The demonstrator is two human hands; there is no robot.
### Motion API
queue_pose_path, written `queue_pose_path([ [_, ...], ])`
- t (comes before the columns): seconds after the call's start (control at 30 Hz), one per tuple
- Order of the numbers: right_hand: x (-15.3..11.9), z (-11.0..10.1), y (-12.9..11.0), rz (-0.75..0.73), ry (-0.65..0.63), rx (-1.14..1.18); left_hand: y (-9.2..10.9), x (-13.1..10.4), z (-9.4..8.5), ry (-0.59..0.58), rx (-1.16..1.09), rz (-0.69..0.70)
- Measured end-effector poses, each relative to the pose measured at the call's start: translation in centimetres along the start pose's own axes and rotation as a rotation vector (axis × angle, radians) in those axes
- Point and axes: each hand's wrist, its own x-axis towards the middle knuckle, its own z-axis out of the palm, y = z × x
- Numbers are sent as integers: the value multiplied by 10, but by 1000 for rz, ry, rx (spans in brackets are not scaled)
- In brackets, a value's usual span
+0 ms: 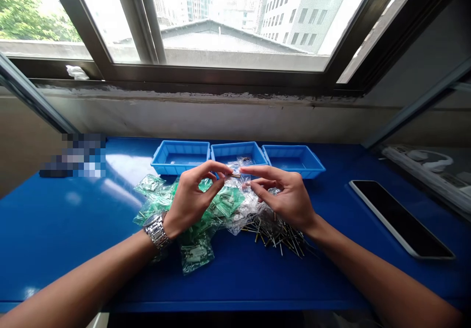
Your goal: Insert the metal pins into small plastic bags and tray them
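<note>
Between my two hands, above the pile, is a small clear plastic bag (237, 175) with small parts inside. My left hand (196, 190), with a metal watch (157, 231) at its wrist, pinches the bag's left side between thumb and fingertips. On the other side my right hand (285, 190) has its thumb and index finger at the bag's right edge. Green-tinted bags (196, 254) lie below and beside my left hand. Clear bags (239, 217) are heaped under both hands, and loose thin metal rods (283, 237) spread below my right hand.
Three blue bins stand in a row behind the pile: left (180, 144), middle (235, 146) and right (320, 171). A phone (401, 220) lies on the blue table (91, 230) at the right. Blurred items sit at the far left. Behind is a window.
</note>
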Motion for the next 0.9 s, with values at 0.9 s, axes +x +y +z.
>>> queue_pose_path([
  [0.9, -2, 2, 0, 86, -49, 103, -1, -1, 1, -53, -73, -95],
])
